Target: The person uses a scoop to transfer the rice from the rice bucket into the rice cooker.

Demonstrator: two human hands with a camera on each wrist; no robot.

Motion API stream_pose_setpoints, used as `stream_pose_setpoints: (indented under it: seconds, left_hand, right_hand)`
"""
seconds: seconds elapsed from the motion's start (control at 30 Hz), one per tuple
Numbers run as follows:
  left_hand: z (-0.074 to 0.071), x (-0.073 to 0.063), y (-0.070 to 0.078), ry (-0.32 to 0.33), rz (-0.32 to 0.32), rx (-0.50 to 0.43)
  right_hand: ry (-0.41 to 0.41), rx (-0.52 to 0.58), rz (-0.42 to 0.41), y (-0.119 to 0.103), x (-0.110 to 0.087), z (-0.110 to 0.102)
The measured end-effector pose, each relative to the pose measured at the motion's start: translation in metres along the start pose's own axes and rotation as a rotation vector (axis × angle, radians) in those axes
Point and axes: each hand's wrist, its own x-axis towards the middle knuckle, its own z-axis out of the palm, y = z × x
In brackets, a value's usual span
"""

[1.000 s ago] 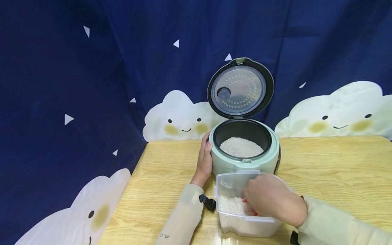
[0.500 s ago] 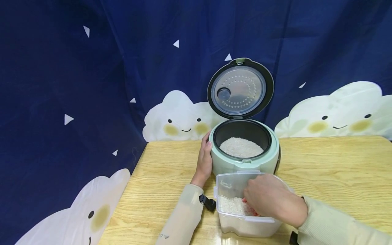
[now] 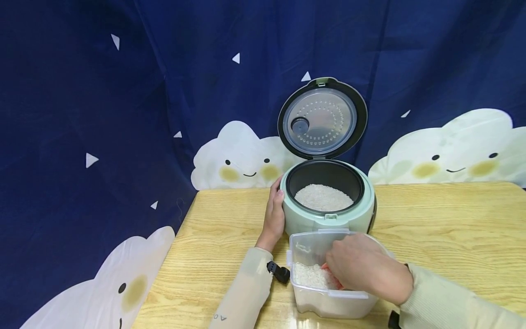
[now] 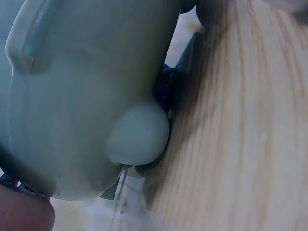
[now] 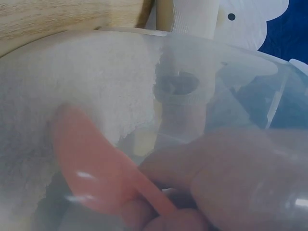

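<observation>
In the head view a mint-green rice cooker (image 3: 328,224) stands with its lid (image 3: 322,121) raised and white rice (image 3: 323,197) in its dark inner pot. My left hand (image 3: 274,218) rests against the cooker's left side. The left wrist view shows the cooker's body (image 4: 86,96) close up, with part of a finger at the lower left. In front of the cooker is a clear plastic bin (image 3: 328,304) holding more rice (image 3: 312,276). Inside it my right hand (image 3: 361,265) grips the handle of an orange-red scoop (image 5: 91,159). The scoop's bowl is against the rice, seen hazily through the bin wall.
Everything stands on a wooden table (image 3: 230,219). Behind it hangs a dark blue curtain (image 3: 230,91) with white clouds and small triangles. The bin's back rim is close against the cooker's front.
The scoop has shifted slightly left and more of it shows above the rice. My right hand has moved a little with it. My left hand and the cooker have stayed put.
</observation>
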Motion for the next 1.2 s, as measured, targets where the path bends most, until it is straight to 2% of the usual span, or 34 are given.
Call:
stream_pose_setpoints:
  seconds: [0.33, 0.6, 0.77, 1.0, 1.2]
  left_hand:
    - [0.0, 0.0, 0.0, -0.001, -0.008, -0.006]
    - [0.0, 0.0, 0.0, -0.003, -0.008, -0.01]
    - [0.001, 0.0, 0.001, -0.001, -0.013, -0.02]
    - [0.001, 0.001, 0.005, -0.014, -0.04, -0.034]
    - [0.001, 0.0, 0.01, -0.011, -0.081, -0.004]
  right_hand:
    - [-0.088, 0.165, 0.006, 0.002, 0.002, -0.001]
    - [-0.083, 0.257, -0.008, 0.004, 0.002, 0.0]
    - [-0.154, 0.369, -0.006, 0.006, 0.004, -0.001]
    - [-0.219, 0.513, -0.025, 0.009, 0.006, 0.0]
    - [-0.235, 0.593, -0.063, 0.011, 0.007, 0.001]
